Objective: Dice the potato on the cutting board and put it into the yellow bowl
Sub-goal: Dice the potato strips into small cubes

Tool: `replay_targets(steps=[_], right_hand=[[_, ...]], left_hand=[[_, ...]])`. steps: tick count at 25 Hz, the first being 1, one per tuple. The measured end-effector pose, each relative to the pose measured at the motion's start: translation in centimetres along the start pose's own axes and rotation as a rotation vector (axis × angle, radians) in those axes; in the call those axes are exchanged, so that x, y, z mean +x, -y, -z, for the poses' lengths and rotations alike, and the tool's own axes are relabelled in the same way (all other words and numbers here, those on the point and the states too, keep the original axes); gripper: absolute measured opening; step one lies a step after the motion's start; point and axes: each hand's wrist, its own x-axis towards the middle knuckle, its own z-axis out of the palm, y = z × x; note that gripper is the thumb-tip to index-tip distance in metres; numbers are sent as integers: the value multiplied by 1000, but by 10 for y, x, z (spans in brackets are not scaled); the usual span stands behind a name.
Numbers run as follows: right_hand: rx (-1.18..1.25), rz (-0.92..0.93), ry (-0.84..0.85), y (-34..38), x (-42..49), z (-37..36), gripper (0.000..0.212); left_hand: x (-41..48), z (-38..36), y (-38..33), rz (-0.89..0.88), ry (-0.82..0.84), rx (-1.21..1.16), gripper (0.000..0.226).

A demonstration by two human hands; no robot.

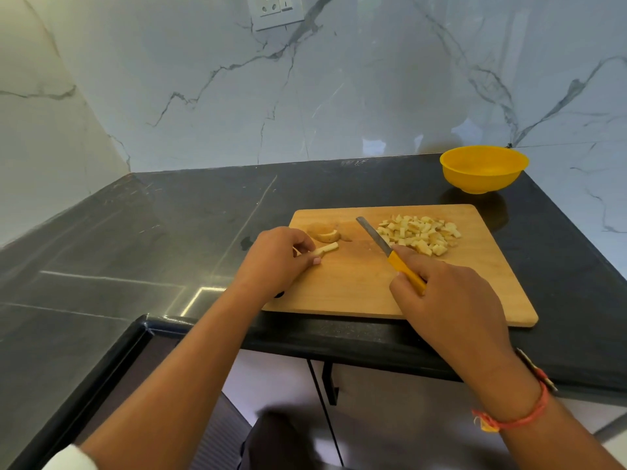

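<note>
Most of the potato lies diced (420, 234) on the cutting board (475, 286) as the left hand (276, 257) pinches a remaining strip (327, 248), the right hand (444, 293) grips the knife (390, 251), and the yellow bowl (483, 169), far right, holds nothing visible.

Black stone counter (135, 232) runs under and off to the left of the right hand (451, 300) grip, veined marble wall (339, 96) well beyond it. White socket plate (275, 10) way up past the grip, grey cabinet doors (390, 412) below it.
</note>
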Motion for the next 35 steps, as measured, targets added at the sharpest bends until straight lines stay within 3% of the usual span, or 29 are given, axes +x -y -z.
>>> replay_targets(steps=[14,18,26,35], right_hand=[[-23,-19,1,2,0,-1,48],[-25,-15,-10,2,-1,0,47],[-34,-12,-26,3,-1,-1,47],[-47,-6,-21,4,-2,2,48]], left_hand=[[9,-15,-16,-132,-53,26,29],[17,-22,-24,-145,-95,40,18],[22,-26,-35,-272,-31,121,14],[11,-35,-49,-313,-39,39,14]])
